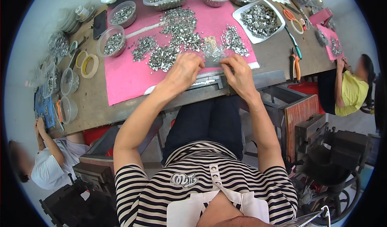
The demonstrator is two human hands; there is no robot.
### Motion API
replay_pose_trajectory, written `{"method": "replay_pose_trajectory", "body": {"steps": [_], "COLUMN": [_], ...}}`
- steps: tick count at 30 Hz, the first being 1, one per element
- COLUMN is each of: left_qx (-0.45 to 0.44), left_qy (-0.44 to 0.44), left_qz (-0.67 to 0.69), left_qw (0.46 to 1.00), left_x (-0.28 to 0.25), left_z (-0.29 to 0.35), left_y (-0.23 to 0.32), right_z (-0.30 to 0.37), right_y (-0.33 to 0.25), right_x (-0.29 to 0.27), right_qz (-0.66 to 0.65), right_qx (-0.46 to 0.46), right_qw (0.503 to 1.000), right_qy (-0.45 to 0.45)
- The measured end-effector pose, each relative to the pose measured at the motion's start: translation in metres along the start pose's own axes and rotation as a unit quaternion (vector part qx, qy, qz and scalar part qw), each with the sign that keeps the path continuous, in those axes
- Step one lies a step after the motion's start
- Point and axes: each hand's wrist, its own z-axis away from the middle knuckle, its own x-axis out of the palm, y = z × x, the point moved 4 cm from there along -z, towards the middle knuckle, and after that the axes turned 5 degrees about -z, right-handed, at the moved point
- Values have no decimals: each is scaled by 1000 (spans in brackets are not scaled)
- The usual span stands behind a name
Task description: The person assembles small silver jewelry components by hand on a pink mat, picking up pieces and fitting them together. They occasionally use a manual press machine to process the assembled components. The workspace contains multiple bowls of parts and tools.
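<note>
Pink mat [121, 79], metal bits [163, 59] beside left hand [184, 69]

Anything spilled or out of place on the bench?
Nothing stands out. Small metal parts lie loose in heaps on the pink mat, but look sorted. Left hand and right hand work at its near edge.

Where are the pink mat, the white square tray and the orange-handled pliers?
pink mat [121, 79], head view, bare lower-left part.
white square tray [238, 14], head view, left rim.
orange-handled pliers [295, 65], head view, on the handles.
</note>
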Motion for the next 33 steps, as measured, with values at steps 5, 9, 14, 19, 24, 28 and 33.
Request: {"method": "replay_pose_trajectory", "body": {"steps": [5,9,14,19,24,28,33], "left_qx": [-68,-89,-95,-110,-91,-97,-86], "left_qy": [62,55,58,69,44,62,61], "left_qz": [-53,-96,-51,-29,-100,-122,-112], "left_qw": [994,990,992,991,990,986,988], "left_x": [6,7,12,0,-2,1,-1], "left_z": [9,11,16,22,22,22,22], "left_y": [8,14,6,3,5,10,13], "right_z": [-23,-32,-38,-42,-54,-51,-16], "right_y": [6,7,5,7,6,5,-16], "right_x": [19,36,52,61,62,59,31], "right_qz": [-4,10,61,72,74,49,-76], "right_qx": [-5,-24,-43,-60,-106,-106,-18], "right_qw": [1000,999,997,995,990,991,992], "right_qy": [-24,-35,-33,-43,-59,-68,-100]}}
